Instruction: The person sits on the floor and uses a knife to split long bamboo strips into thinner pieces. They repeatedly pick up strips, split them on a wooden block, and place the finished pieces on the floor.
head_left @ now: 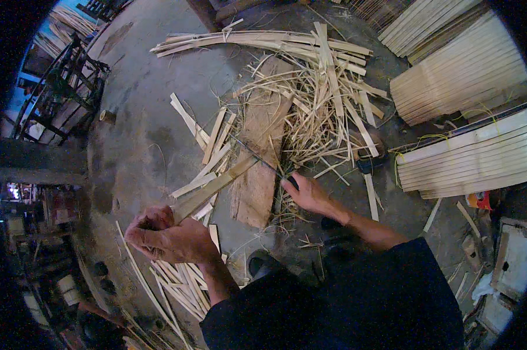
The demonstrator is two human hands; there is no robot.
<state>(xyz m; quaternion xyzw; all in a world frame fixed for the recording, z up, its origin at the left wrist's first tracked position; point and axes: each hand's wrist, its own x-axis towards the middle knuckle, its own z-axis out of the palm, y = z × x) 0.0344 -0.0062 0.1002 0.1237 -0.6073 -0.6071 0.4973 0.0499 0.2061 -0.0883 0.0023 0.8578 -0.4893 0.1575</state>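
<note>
My left hand [176, 238] is closed around the near end of a flat bamboo strip [214, 185], which slants up and right over a worn wooden board [255, 201]. My right hand [311, 196] grips the dark handle of a knife [268, 164]. Its thin blade points up and left, crossing the strip above the board; whether the edge is biting into it, I cannot tell. Thin shavings [322, 122] lie tangled over the board's far end and to its right. Several cut strips [208, 166] lie on the floor left of the board.
Long strips [240, 39] lie across the far side. More strips [182, 283] are piled below my left hand. Slatted bamboo panels [459, 70] stand at right, with another bundle [470, 157] nearer. A dark metal frame [59, 96] stands at far left. My foot [265, 265] is near the board.
</note>
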